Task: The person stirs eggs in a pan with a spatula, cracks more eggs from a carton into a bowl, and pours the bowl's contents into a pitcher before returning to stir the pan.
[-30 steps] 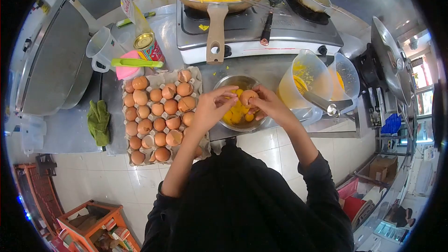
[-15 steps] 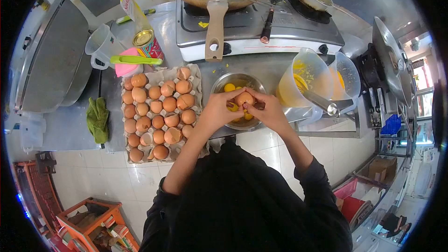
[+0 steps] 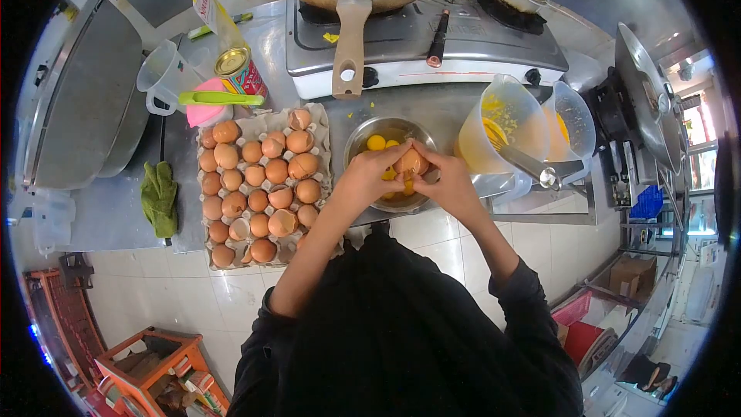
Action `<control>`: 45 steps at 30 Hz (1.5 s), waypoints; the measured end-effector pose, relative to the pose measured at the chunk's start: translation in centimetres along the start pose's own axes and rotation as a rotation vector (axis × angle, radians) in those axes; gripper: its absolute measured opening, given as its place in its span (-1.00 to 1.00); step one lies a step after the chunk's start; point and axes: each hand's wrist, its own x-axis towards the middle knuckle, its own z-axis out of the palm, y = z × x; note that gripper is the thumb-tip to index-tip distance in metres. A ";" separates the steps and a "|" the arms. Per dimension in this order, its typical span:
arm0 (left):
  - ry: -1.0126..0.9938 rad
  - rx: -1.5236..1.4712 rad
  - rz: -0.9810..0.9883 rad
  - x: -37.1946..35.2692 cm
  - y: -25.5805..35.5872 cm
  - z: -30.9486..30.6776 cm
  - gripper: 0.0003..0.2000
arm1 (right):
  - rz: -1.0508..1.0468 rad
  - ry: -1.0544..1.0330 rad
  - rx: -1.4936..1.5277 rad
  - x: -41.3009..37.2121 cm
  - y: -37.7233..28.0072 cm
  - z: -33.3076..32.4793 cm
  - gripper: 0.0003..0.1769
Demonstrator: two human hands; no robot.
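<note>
Between the fingertips of both hands is a brown egg (image 3: 412,162), its shell broken open on the underside as far as I can see. My left hand (image 3: 370,175) grips it from the left, and my right hand (image 3: 446,177) from the right. Right below them stands a round metal bowl (image 3: 353,141) with several yolks (image 3: 377,143) and clear egg white in it. To the left lies a cardboard egg tray (image 3: 324,127) filled with brown eggs and cracked, hollow shells (image 3: 283,222).
Behind the bowl is a gas stove (image 3: 432,46) with a pan (image 3: 353,31) of yellow egg and a spatula. Plastic jugs (image 3: 515,127) with a whisk (image 3: 532,166) stand at right. A can (image 3: 239,73), green tongs (image 3: 220,98) and a green cloth (image 3: 160,197) are at left.
The egg has tilted and shifted slightly right between my fingers, with its shell parted further. The whole view has moved a little; the other things stay in place.
</note>
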 end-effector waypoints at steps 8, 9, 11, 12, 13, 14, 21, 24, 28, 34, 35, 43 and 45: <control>0.015 0.137 0.245 0.0 -1.9 0.1 -0.41 | -0.340 0.188 -0.662 -0.7 0.1 0.2 -0.34; 0.021 0.168 0.313 -0.1 -2.0 -0.2 -0.41 | -0.372 0.173 -0.640 -0.6 -0.2 0.5 -0.34; 0.014 0.135 0.194 -0.9 -0.5 -1.5 -0.42 | -0.197 0.151 -0.346 -0.1 -1.5 1.2 -0.39; -0.011 0.069 0.105 -1.5 0.1 -2.3 -0.42 | -0.223 0.129 -0.333 0.7 -2.3 1.8 -0.39; 0.009 -0.037 0.007 -2.2 0.3 -2.9 -0.47 | -0.186 0.072 -0.153 1.5 -3.2 2.5 -0.42; 0.027 -0.025 -0.004 -2.9 -0.3 -3.6 -0.47 | -0.141 0.017 0.024 2.2 -3.8 3.1 -0.45; 0.738 -0.022 -0.378 -7.8 -3.0 -11.9 -0.79 | -0.294 -0.224 0.255 12.2 -7.2 13.2 -0.51; 0.905 0.095 -0.338 -10.1 -5.4 -13.6 -0.78 | -0.409 -0.183 -0.106 15.1 -8.0 16.9 -0.51; 0.922 0.055 -0.429 -13.2 -4.7 -14.5 -0.76 | -0.366 -0.101 -0.309 15.3 -9.9 18.2 -0.53; 0.934 -0.046 -0.527 -15.6 -4.4 -13.2 -0.77 | -0.331 -0.212 -0.246 10.2 -8.4 16.0 -0.85; 0.958 -0.029 -0.516 -15.8 -4.5 -12.9 -0.77 | -0.308 -0.191 -0.257 8.9 -8.0 15.8 -0.85; 0.856 0.037 -0.479 -14.8 -4.5 -12.2 -0.77 | -0.413 0.152 -0.331 -0.5 -6.2 10.5 -0.70; 0.824 0.067 -0.451 -14.3 -4.4 -12.0 -0.78 | -0.171 0.596 -0.246 -4.0 -2.6 9.5 -0.49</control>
